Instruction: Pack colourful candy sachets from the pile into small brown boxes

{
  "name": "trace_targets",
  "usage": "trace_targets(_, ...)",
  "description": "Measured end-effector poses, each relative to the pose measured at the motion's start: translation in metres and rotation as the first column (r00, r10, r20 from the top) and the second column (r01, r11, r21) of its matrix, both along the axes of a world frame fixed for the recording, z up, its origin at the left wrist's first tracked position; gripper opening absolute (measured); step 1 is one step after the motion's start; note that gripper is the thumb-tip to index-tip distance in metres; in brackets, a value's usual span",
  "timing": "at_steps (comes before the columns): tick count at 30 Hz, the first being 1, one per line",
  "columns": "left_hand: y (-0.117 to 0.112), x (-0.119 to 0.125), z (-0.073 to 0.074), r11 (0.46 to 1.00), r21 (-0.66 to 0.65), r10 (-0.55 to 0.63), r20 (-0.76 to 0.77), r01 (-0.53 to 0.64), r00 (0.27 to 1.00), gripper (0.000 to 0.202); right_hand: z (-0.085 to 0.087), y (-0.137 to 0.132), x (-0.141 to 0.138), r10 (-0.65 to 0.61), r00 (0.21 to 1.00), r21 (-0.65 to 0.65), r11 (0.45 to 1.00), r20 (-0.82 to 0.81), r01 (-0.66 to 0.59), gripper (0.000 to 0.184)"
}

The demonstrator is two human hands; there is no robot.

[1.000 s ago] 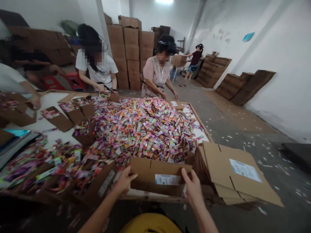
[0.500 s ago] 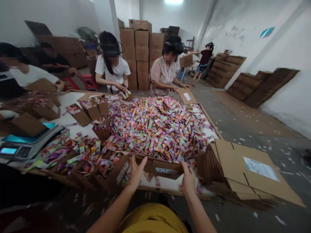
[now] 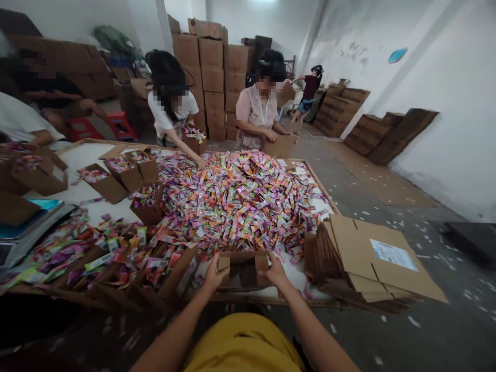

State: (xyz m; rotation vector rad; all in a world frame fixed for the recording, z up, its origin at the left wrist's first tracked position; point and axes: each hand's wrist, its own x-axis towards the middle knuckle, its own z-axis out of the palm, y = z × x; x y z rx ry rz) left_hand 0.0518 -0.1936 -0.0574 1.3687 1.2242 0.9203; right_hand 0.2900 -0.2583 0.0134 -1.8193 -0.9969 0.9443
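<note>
Since half a second ago the cardboard box (image 3: pixel 243 269) has been squared open and both hands sit closer together. Left hand (image 3: pixel 214 274) and right hand (image 3: pixel 276 269) each clasp a side flap, seemingly to keep it open, just before the sachet pile (image 3: pixel 236 199) on the table (image 3: pixel 296 274). Its inside is shadowed.

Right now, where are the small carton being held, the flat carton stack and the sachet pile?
small carton (image 3: pixel 244 273), head view, its open inside.
flat carton stack (image 3: pixel 360 243), head view, bare top sheet.
sachet pile (image 3: pixel 240 201), head view, middle of the heap.
</note>
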Motion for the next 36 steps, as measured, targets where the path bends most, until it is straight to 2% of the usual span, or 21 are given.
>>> trace_targets(2, 0.002, -0.003, -0.002, 0.999, -0.017, 0.031, 0.019, -0.030, 0.999, 0.053, 0.013, 0.001, 0.001, 0.185, 0.972, 0.103, 0.974, 0.145, -0.200, 0.077)
trace_targets(3, 0.001, -0.005, -0.003, 0.999, -0.017, 0.046, 0.023, -0.046, 0.999, 0.052, 0.019, -0.002, 0.002, 0.310, 0.926, 0.117, 0.933, 0.217, -0.340, 0.081)
trace_targets(5, -0.001, -0.005, -0.004, 0.997, 0.004, 0.071, 0.023, -0.071, 0.997, 0.048, 0.030, -0.011, 0.005, 0.510, 0.798, 0.045, 0.833, 0.321, -0.551, 0.098)
trace_targets(7, -0.003, -0.003, -0.003, 0.997, 0.022, 0.069, 0.019, -0.070, 0.997, 0.043, 0.035, -0.021, 0.006, 0.570, 0.713, -0.048, 0.793, 0.407, -0.607, 0.113)
trace_targets(9, -0.003, -0.001, -0.001, 0.998, 0.030, 0.051, 0.014, -0.051, 0.999, 0.040, 0.034, -0.028, 0.006, 0.537, 0.680, -0.060, 0.804, 0.499, -0.591, 0.106)
trace_targets(12, 0.001, -0.007, 0.008, 0.999, 0.036, 0.007, 0.020, -0.008, 1.000, 0.037, 0.024, -0.032, 0.003, 0.474, 0.658, 0.017, 0.804, 0.585, -0.595, 0.076)
trace_targets(15, 0.006, -0.024, 0.024, 0.986, -0.003, -0.166, 0.035, 0.166, 0.986, 0.036, 0.010, -0.031, -0.006, 0.387, 0.656, 0.065, 0.830, 0.648, -0.555, 0.032)
trace_targets(17, 0.007, -0.034, 0.038, 0.966, 0.027, -0.256, -0.003, 0.256, 0.967, 0.035, 0.000, -0.032, -0.016, 0.310, 0.658, 0.097, 0.858, 0.687, -0.505, 0.014)
trace_targets(19, 0.003, -0.036, 0.052, 0.941, 0.177, -0.266, -0.140, 0.288, 0.954, 0.030, -0.008, -0.032, -0.026, 0.232, 0.654, 0.125, 0.884, 0.720, -0.450, 0.010)
trace_targets(21, -0.003, -0.027, 0.064, 0.864, 0.336, -0.253, -0.355, 0.375, 0.900, 0.020, -0.014, -0.033, -0.034, 0.184, 0.629, 0.121, 0.904, 0.755, -0.410, 0.010)
trace_targets(22, -0.007, -0.018, 0.069, 0.820, 0.370, -0.241, -0.468, 0.436, 0.850, 0.014, -0.016, -0.033, -0.037, 0.180, 0.604, 0.102, 0.909, 0.777, -0.403, 0.010)
trace_targets(24, -0.013, 0.001, 0.074, 0.766, 0.352, -0.214, -0.649, 0.538, 0.730, 0.008, -0.018, -0.031, -0.042, 0.200, 0.521, 0.041, 0.909, 0.830, -0.415, 0.010)
trace_targets(26, -0.019, 0.018, 0.075, 0.751, 0.316, -0.166, -0.759, 0.580, 0.629, 0.011, -0.020, -0.029, -0.046, 0.222, 0.438, -0.018, 0.906, 0.871, -0.423, 0.013)
trace_targets(28, -0.023, 0.026, 0.073, 0.742, 0.305, -0.124, -0.813, 0.597, 0.570, 0.018, -0.020, -0.029, -0.050, 0.233, 0.390, -0.054, 0.907, 0.891, -0.418, 0.017)
trace_targets(31, -0.027, 0.025, 0.067, 0.744, 0.314, -0.141, -0.789, 0.590, 0.598, 0.025, -0.017, -0.032, -0.055, 0.239, 0.399, -0.059, 0.908, 0.885, -0.414, 0.022)
trace_targets(32, -0.027, 0.024, 0.065, 0.736, 0.305, -0.186, -0.767, 0.604, 0.614, 0.036, -0.015, -0.033, -0.055, 0.240, 0.420, -0.049, 0.908, 0.875, -0.416, 0.023)
trace_targets(34, -0.023, 0.024, 0.066, 0.691, 0.260, -0.309, -0.736, 0.674, 0.602, 0.084, -0.012, -0.031, -0.051, 0.236, 0.500, -0.006, 0.909, 0.833, -0.418, 0.023)
trace_targets(35, -0.019, 0.025, 0.068, 0.665, 0.220, -0.367, -0.737, 0.714, 0.568, 0.102, -0.012, -0.028, -0.045, 0.244, 0.565, 0.027, 0.904, 0.788, -0.427, 0.022)
trace_targets(36, -0.015, 0.027, 0.073, 0.647, 0.171, -0.410, -0.743, 0.743, 0.529, 0.109, -0.011, -0.023, -0.035, 0.253, 0.650, 0.074, 0.899, 0.716, -0.431, 0.021)
